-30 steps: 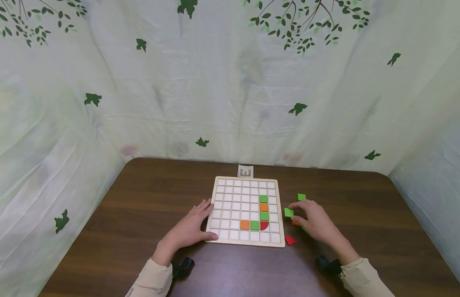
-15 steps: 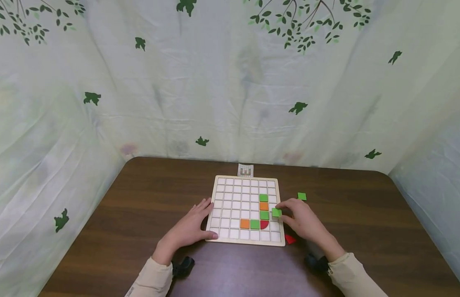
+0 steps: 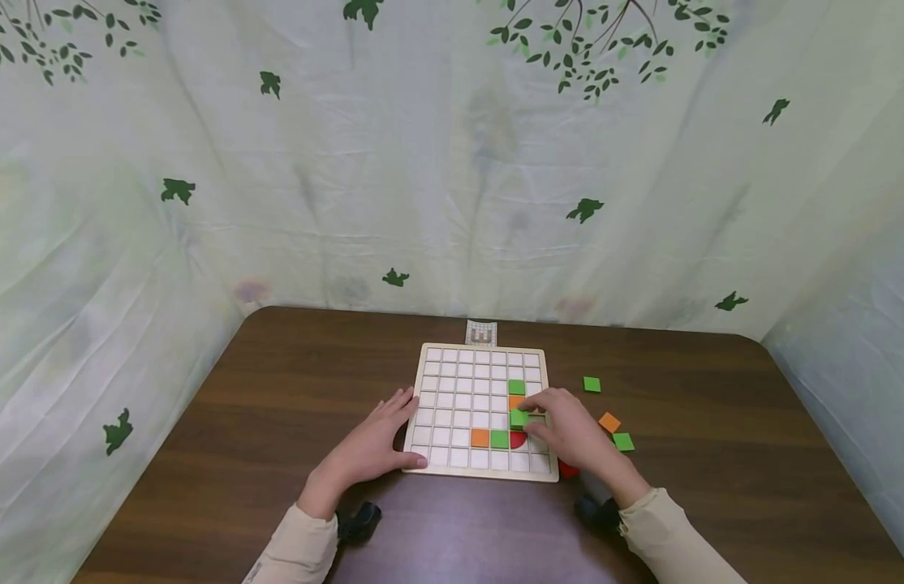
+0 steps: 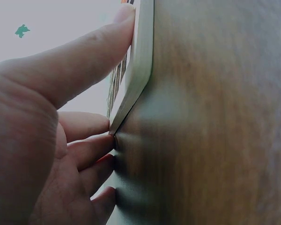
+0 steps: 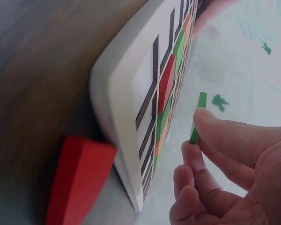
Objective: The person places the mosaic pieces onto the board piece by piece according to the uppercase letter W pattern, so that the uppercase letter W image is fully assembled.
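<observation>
A pale wooden grid board (image 3: 441, 460) with white squares lies on the table. My left hand (image 3: 372, 438) rests at its left side, thumb on the front left corner and fingertips touching the edge (image 4: 140, 70). Between thumb and fingers my right hand (image 3: 572, 430) pinches a green square tile (image 5: 203, 99), held above the board's right part. In the right wrist view this tile is clear of the board. Set in the grid are an orange tile (image 3: 479, 438), a green tile (image 3: 499, 439), a red rounded piece (image 3: 518, 440) and, farther up, another green tile (image 3: 516, 387) above a partly covered orange one.
Right of the board lie a loose green tile (image 3: 591, 384), an orange tile (image 3: 609, 422) and another green tile (image 3: 623, 442). A red piece (image 5: 82, 178) lies by the front right corner. Behind the board is a small printed card (image 3: 482, 332); a leaf-patterned curtain (image 3: 452, 162) surrounds the table.
My right hand has carried the green tile leftward from beside the board to over its right columns. Loose orange and green tiles at the right are uncovered. My left hand stays in place.
</observation>
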### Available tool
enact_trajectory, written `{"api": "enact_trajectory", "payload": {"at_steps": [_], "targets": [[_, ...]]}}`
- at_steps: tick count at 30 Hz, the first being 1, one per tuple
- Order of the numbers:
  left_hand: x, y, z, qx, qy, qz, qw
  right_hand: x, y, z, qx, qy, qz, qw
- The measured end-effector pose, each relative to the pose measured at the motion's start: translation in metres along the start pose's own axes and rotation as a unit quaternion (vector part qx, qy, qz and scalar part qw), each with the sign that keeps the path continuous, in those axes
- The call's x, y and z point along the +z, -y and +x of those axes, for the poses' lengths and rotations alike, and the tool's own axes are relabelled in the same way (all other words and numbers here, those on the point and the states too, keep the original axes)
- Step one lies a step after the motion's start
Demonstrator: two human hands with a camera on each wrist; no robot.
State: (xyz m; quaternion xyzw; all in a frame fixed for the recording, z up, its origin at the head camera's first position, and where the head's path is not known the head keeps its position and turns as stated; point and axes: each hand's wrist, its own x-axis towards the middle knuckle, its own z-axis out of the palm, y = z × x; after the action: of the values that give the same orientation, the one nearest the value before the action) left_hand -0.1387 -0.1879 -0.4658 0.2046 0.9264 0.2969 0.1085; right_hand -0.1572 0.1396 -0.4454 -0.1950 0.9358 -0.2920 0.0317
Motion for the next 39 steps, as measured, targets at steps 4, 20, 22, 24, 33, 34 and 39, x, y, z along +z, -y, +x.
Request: {"api": "enact_trajectory", "payload": {"at_steps": [4,20,22,24,33,34,39], "targets": [[0.0,0.0,0.0,-0.001,-0.001,0.0,1.0,0.004,0.007,0.004,-0.011,-0.001,0.001,1.0],[-0.003,-0.002,-0.001,-0.001,-0.003,-0.004,1.0,0.021,0.021,0.017,-0.043,0.012,0.01,0.999],[-0.002,-0.002,-0.002,0.0,0.0,-0.004,1.0,0.021,0.023,0.018,-0.044,0.017,0.011,0.999],[-0.002,-0.001,-0.002,-0.001,0.0,-0.004,1.0,0.022,0.025,0.019,-0.046,0.018,0.009,0.999],[-0.001,0.0,0.0,-0.001,-0.001,0.0,1.0,0.025,0.03,0.025,-0.057,0.019,-0.003,0.998],[-0.001,0.0,0.0,-0.001,-0.001,0.0,1.0,0.026,0.03,0.026,-0.056,0.021,-0.003,0.998],[0.001,0.0,0.0,-0.001,-0.002,0.001,1.0,0.028,0.03,0.028,-0.051,0.027,-0.006,0.998]]}}
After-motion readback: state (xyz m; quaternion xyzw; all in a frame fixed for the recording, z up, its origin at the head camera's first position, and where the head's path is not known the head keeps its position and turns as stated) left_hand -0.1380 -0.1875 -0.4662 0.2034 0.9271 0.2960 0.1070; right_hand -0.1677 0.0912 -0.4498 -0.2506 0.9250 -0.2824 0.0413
